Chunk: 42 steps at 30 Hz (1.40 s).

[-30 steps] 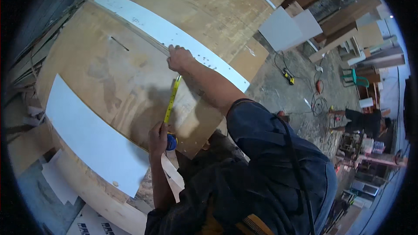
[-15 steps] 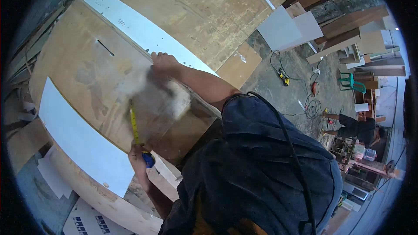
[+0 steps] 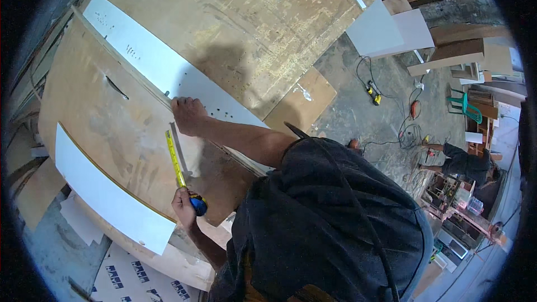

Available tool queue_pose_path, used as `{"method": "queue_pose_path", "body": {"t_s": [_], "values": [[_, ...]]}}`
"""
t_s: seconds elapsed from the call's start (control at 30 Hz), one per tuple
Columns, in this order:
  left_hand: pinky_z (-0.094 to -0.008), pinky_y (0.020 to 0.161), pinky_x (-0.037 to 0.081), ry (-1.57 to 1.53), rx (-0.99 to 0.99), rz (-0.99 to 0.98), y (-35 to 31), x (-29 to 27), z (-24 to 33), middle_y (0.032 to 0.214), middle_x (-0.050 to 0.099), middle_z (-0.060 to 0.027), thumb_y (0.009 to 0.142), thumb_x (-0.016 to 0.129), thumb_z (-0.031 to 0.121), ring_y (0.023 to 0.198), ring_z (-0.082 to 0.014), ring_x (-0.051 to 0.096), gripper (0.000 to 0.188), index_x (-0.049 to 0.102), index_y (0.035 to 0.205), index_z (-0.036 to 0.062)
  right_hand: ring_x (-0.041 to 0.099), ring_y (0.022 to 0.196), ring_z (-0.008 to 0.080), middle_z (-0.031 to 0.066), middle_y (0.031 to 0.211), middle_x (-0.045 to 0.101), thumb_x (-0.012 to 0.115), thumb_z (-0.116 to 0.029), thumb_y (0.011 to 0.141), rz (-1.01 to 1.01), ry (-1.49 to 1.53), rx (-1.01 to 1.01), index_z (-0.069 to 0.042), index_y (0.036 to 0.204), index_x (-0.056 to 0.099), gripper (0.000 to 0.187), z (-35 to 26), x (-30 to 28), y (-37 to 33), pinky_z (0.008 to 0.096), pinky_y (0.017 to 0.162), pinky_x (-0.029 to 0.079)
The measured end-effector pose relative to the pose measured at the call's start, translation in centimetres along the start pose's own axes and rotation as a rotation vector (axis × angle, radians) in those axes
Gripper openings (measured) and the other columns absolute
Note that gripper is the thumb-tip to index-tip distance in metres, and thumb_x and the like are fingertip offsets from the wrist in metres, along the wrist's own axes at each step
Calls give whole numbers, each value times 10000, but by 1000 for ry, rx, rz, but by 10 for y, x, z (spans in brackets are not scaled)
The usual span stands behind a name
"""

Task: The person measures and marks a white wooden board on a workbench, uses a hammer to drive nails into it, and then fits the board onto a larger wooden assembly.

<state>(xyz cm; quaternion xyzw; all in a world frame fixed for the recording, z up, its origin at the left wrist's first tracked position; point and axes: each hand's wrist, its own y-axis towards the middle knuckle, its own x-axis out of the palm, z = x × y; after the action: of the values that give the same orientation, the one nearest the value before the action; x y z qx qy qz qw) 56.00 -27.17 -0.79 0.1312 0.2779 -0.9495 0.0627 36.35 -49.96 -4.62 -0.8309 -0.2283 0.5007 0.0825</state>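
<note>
My left hand (image 3: 183, 207) is closed around a blue and black tape measure (image 3: 198, 204). A length of yellow blade (image 3: 175, 159) sticks out of it over the brown wooden panel (image 3: 92, 106), its free end pointing away from me. Farther up, my right hand (image 3: 190, 116) has its fingers curled over a long thin wooden strip (image 3: 131, 70). The strip runs beside a white board (image 3: 151, 59) with small dark specks. Nearer the left edge lies a second white board (image 3: 106, 190) with a curved-looking brown edge.
A slot-like dark mark (image 3: 117, 87) shows on the panel. On the concrete floor at right are a yellow and black power tool (image 3: 373, 93), coiled cables (image 3: 411, 134) and a green chair (image 3: 465, 106). Another person (image 3: 467, 163) bends over farther right. Pale panels (image 3: 386, 33) stand at upper right.
The view has shifted. My right hand has come slightly closer along the strip, and the tape measure has moved a little right. A whitish blur over the panel has faded.
</note>
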Motion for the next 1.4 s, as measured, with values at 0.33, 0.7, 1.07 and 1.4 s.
{"method": "queue_pose_path", "body": {"t_s": [0.33, 0.7, 1.07, 1.4], "values": [[-320, 652, 497, 270, 158, 16, 39, 1, 34, 734, 656, -62, 1016, 534, 188, 676, -167, 622, 252, 675, 937, -6, 643, 976, 357, 245, 996, 637, 501, -237, 941, -42, 186, 69, 43, 1015, 609, 308, 11, 15, 17, 519, 846, 497], [-338, 732, 502, 133, 218, 6, 95, -29, 38, 782, 664, -80, 1004, 551, 242, 743, -206, 626, 275, 643, 877, 16, 619, 829, 159, 85, 953, 647, 616, -200, 981, 308, 813, -283, -49, 1244, 570, 307, -18, -15, -6, 326, 707, 526], [-338, 688, 506, -26, 212, -5, 192, -128, 38, 745, 644, -62, 1003, 527, 207, 716, -166, 636, 254, 600, 866, 6, 593, 753, 90, 67, 846, 666, 671, -177, 942, 378, 607, -151, -8, 1171, 618, 289, -28, -33, 89, 268, 671, 499], [-429, 788, 527, 585, 396, 51, 324, -164, 54, 931, 709, -179, 931, 559, 218, 824, -289, 677, 236, 676, 1051, 52, 602, 837, 389, 220, 877, 636, 581, -132, 883, 746, 99, -230, 38, 986, 651, 210, 79, -48, 166, 477, 795, 485]]}}
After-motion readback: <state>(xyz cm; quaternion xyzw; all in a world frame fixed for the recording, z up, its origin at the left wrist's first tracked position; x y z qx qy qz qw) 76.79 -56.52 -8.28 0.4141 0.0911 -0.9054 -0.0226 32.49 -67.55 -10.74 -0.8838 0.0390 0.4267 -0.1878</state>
